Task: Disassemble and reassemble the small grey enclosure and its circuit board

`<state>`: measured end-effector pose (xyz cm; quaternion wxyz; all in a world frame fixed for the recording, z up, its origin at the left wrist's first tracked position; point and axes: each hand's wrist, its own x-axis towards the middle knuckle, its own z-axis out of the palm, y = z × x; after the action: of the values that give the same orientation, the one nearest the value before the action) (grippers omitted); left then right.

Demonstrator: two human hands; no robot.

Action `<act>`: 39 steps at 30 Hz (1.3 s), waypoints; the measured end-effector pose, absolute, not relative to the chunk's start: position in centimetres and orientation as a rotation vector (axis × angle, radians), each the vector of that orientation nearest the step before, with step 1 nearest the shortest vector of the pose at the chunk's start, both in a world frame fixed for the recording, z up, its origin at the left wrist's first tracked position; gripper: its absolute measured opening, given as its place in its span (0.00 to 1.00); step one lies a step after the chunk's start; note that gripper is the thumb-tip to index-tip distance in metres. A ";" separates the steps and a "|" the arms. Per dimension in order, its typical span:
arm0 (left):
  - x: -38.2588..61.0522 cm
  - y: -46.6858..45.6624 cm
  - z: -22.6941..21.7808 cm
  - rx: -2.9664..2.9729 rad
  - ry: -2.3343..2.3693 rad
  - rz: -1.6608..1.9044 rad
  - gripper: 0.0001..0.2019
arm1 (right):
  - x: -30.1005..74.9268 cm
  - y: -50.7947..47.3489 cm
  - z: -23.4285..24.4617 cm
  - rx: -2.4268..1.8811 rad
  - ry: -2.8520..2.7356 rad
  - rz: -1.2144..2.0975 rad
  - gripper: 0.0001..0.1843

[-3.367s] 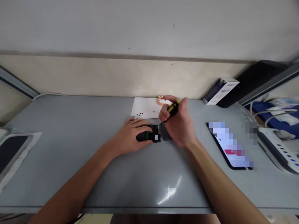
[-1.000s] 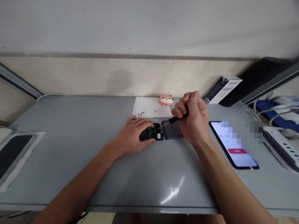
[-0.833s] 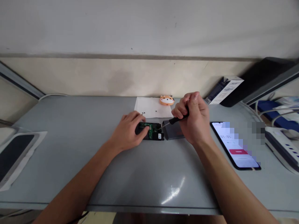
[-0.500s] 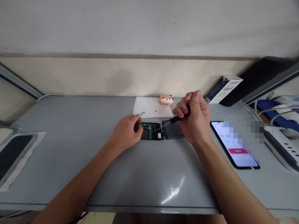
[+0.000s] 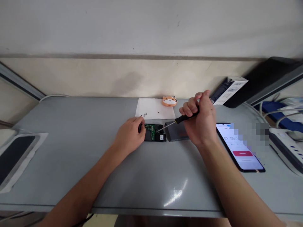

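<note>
A small black device with a bare green circuit board (image 5: 155,132) lies flat on the grey table (image 5: 71,151). My left hand (image 5: 130,136) grips its left end with curled fingers. My right hand (image 5: 201,121) is closed round a screwdriver (image 5: 176,121) with a black and yellow handle. The thin shaft slants down to the left, its tip at the board. A grey cover piece (image 5: 177,135) lies right beside the device, partly under my right hand.
White paper (image 5: 153,112) with several tiny black screws lies behind the device, an orange animal-shaped object (image 5: 169,101) at its far edge. A lit phone (image 5: 239,148) lies at the right, a white box (image 5: 228,90) and cables beyond. A dark tablet on paper (image 5: 14,156) sits far left.
My left hand slid off the top of the device to its left end, uncovering the green board. My right hand with the screwdriver shifted a little to the right.
</note>
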<state>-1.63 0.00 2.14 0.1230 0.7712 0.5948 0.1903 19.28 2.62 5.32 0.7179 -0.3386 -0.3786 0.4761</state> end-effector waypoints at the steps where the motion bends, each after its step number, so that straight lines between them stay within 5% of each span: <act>1: -1.6 0.0 2.1 2.242 1.737 0.565 0.06 | 19.3 2.6 5.3 -0.745 -0.840 1.056 0.28; 18: -1.5 -0.2 1.5 2.200 1.706 0.675 0.06 | 18.9 2.4 5.3 -0.777 -0.831 1.027 0.28; 28: -0.8 0.1 1.1 2.353 1.798 0.407 0.10 | 18.7 2.3 5.0 -0.774 -0.859 1.026 0.30; 39: -1.1 -1.0 1.5 2.425 1.663 0.729 0.15 | 18.7 2.3 5.2 -0.738 -0.807 0.982 0.29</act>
<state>-1.06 -0.98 1.49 0.0561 0.7993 0.5480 0.2401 18.68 2.34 5.18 0.7418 -0.3368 -0.3682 0.4479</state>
